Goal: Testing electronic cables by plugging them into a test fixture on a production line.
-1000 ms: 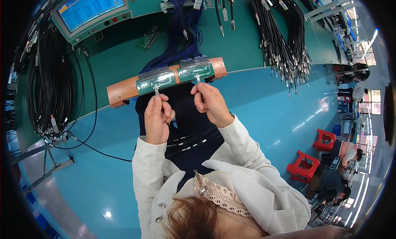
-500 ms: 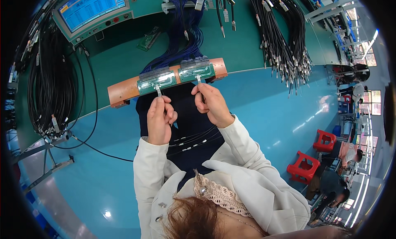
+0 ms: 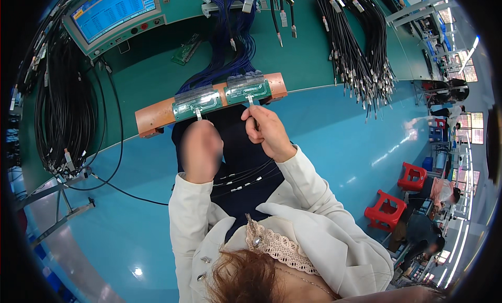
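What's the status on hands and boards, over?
Right hand pinching right plug at right board. Left hand blurred at left plug by left board, grip unclear. Boards on brown block; blue wires behind, apart from hands.

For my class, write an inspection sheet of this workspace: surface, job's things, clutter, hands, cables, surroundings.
Surface: green table
Job's things: two green circuit boards on a copper-coloured bar; silver connector at each
Clutter: loose green board and screened instrument behind the bar
Hands: left hand blurred, at the left connector, grip unclear; right hand pinching the right connector
Cables: black bundles on both sides; blue wires reaching the boards
Surroundings: blue floor, red stools, people at right
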Demonstrator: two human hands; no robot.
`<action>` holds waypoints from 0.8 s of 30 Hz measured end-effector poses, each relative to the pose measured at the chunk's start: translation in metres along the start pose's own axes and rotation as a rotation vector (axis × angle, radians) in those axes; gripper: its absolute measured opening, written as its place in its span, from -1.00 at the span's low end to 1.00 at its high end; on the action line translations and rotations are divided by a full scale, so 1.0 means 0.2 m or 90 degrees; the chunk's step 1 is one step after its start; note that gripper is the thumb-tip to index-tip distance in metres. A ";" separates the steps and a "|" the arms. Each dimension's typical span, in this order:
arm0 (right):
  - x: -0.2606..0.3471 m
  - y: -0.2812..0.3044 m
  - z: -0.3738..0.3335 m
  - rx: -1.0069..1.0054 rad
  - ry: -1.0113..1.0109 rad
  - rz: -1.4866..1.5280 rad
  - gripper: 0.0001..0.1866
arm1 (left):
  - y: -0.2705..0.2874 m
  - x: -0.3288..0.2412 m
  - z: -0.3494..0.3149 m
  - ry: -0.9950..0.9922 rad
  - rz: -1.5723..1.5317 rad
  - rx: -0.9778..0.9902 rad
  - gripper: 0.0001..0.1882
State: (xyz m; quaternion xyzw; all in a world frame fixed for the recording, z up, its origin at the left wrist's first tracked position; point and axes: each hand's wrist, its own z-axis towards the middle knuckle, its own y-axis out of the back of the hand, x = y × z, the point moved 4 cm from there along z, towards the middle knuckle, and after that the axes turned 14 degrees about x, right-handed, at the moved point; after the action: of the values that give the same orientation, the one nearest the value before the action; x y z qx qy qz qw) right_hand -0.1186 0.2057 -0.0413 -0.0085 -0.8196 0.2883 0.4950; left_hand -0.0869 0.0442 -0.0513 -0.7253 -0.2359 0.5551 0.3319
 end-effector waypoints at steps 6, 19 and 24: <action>-0.01 0.01 0.01 -0.012 0.009 0.011 -0.72 | 0.01 0.01 0.01 -0.008 0.032 -0.015 -0.75; -0.01 0.01 0.03 0.050 0.064 -0.012 -0.71 | 0.08 -0.01 0.02 -0.023 0.137 -0.004 -0.74; 0.06 0.19 -0.13 -0.018 0.049 -0.283 -0.61 | 0.18 -0.23 -0.42 -0.207 1.097 -0.140 -0.81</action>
State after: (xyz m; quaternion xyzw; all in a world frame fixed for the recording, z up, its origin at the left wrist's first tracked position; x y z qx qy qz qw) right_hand -0.1145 0.2530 -0.0405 0.1541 -0.7859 0.1600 0.5770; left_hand -0.0197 -0.0300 -0.0344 -0.5911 0.2962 0.6827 -0.3110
